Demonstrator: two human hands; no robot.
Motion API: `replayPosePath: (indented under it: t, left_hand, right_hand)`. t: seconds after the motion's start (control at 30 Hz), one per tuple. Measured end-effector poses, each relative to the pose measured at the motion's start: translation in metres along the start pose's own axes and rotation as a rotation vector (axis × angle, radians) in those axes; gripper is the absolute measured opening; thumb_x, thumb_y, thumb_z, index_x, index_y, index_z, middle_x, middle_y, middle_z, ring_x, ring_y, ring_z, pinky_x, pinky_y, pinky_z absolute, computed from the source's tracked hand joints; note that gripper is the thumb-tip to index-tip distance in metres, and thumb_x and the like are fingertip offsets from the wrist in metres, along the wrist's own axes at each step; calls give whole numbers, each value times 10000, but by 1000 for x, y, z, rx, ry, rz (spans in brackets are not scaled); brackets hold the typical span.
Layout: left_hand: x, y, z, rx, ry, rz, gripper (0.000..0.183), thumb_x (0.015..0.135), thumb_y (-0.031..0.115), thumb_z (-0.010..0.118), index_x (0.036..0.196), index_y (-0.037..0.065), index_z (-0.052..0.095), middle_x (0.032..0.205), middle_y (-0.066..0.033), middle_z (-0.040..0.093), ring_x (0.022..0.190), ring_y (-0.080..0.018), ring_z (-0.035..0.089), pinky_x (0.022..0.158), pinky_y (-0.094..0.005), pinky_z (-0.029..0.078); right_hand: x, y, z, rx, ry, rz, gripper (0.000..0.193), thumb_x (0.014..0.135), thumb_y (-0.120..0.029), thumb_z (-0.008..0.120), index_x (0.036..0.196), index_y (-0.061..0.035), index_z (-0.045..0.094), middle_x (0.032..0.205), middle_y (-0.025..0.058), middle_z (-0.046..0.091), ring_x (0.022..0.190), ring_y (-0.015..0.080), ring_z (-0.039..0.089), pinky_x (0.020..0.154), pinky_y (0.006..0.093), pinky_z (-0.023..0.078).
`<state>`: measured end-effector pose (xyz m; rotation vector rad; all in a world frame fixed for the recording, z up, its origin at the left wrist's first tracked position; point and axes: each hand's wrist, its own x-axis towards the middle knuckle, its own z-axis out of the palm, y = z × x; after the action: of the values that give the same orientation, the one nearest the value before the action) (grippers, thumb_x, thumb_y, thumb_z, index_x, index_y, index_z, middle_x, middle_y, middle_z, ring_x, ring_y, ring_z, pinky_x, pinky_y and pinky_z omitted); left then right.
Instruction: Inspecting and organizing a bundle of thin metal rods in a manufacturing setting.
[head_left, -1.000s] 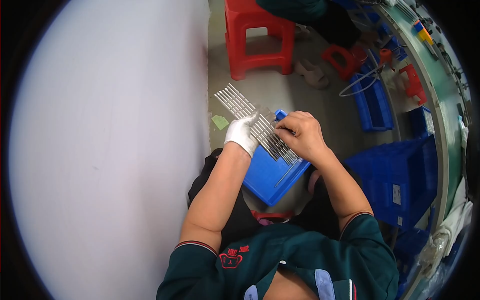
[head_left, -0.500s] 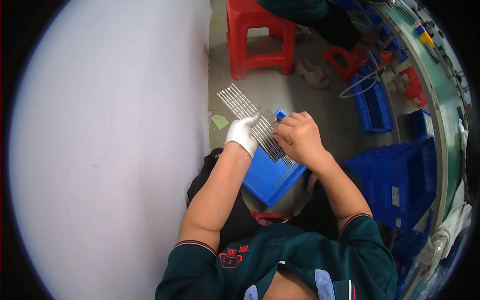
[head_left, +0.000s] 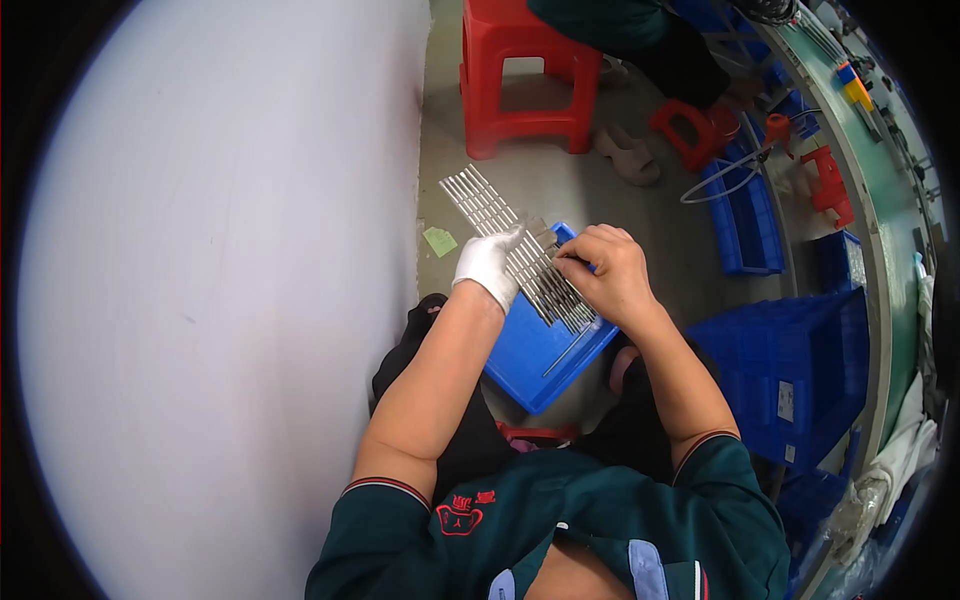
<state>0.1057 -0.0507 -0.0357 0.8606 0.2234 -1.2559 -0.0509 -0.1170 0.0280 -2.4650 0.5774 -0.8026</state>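
Observation:
My left hand [head_left: 487, 264], in a white glove, grips a flat row of several thin metal rods [head_left: 482, 200]. The row slants from upper left to lower right, silvery at its upper end and darker at its lower end. At the right side of the row, my bare right hand [head_left: 613, 275] is closed with thumb and forefinger together; what is between them is too small to tell. Below lies a blue plastic tray [head_left: 524, 365], with a single rod [head_left: 567, 354] resting in it. The rods and my hands hide the tray's far part.
A white wall [head_left: 230, 300] runs along the left. Ahead stands a red stool [head_left: 530, 125] near another person's dark-clothed leg [head_left: 685, 65]. Blue crates [head_left: 780, 350] sit on the right beneath a green-topped bench [head_left: 895, 230]. A beige shoe [head_left: 628, 155] and green paper [head_left: 439, 241] lie on the floor.
My right hand has shifted slightly right, and its fingers now pinch at the row's edge. More of the rods' lower right part shows. My left hand keeps its grip.

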Motion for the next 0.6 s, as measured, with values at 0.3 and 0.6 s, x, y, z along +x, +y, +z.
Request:
replayPosePath:
  t: [0.3,0.6]
  left_hand:
    - [-1,-1,3,29,33,-12,210,938,29,504,1141,19,555,1074,-186,611,953,-345,633,805,-493,561]
    - [3,-2,1,26,46,-7,226,932,24,507,1154,12,543,1065,-189,611,964,-361,626,825,-491,555]
  right_hand:
    - [0,-3,2,-184,-48,-201,84,657,-74,724,716,-77,663,693,43,609,680,225,572,668,353,429]
    - [5,-7,-9,-105,67,-155,72,673,-70,726,714,-72,666,683,52,600,673,230,573,653,347,426]
